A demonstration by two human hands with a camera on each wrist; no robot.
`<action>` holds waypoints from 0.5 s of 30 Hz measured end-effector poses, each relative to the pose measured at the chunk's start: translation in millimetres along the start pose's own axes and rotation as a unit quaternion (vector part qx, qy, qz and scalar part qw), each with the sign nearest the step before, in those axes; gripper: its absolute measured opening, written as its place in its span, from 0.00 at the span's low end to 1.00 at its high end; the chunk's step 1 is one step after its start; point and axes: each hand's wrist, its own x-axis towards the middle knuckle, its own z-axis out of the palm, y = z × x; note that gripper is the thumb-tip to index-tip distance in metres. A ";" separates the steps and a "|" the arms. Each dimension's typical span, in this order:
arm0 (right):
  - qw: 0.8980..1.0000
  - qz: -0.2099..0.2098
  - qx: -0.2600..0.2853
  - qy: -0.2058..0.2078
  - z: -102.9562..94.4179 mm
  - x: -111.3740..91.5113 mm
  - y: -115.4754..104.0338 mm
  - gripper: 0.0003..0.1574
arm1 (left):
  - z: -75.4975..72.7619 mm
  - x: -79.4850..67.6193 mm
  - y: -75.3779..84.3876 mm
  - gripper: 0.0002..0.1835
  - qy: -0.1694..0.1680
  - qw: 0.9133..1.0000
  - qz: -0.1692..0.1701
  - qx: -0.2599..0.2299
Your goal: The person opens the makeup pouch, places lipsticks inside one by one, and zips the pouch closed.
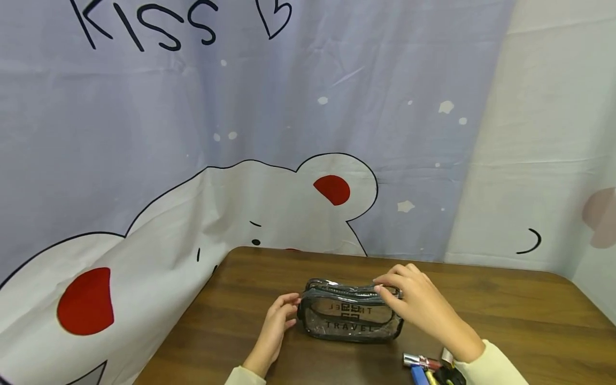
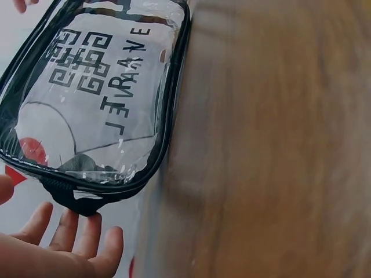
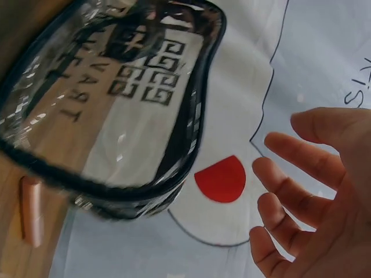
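A clear travel pouch [image 1: 348, 334] with black edging and a zip along its top stands upright on the wooden table, printed with a logo and TRAVEL. At its left end is my left hand [image 1: 275, 329], fingers loosely bent. In the left wrist view its fingertips [image 2: 90, 223] touch or nearly touch the black tab [image 2: 78, 200] there. Over the pouch's right top corner hovers my right hand [image 1: 421, 302]. The right wrist view shows its spread, lightly bent fingers [image 3: 298, 200] apart from the pouch, holding nothing. No contents are visible through the clear walls.
By my right sleeve, at the table's near side, lie a lip gloss tube [image 1: 423, 362] with a silver cap, a blue item [image 1: 418, 376] and other small things, partly covered. A printed curtain [image 1: 289, 107] hangs behind the wooden table [image 1: 505, 310].
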 end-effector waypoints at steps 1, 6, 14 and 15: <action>1.000 -0.003 0.011 -0.015 0.3 5.5 -1.8 0.06 | 0.1 0.2 -1.1 0.24 -0.001 1.000 -0.002 -0.001; 0.993 0.008 0.055 -0.101 3.7 31.6 -12.0 0.07 | 1.8 0.6 -7.4 0.25 -0.005 0.999 0.009 0.043; 0.980 -0.023 0.080 -0.183 19.2 71.4 -31.3 0.07 | 6.8 0.4 -11.8 0.22 0.031 0.992 0.055 0.113; 0.979 -0.029 0.082 -0.187 21.6 75.6 -33.5 0.07 | 6.9 0.2 -11.9 0.22 0.034 0.991 0.059 0.118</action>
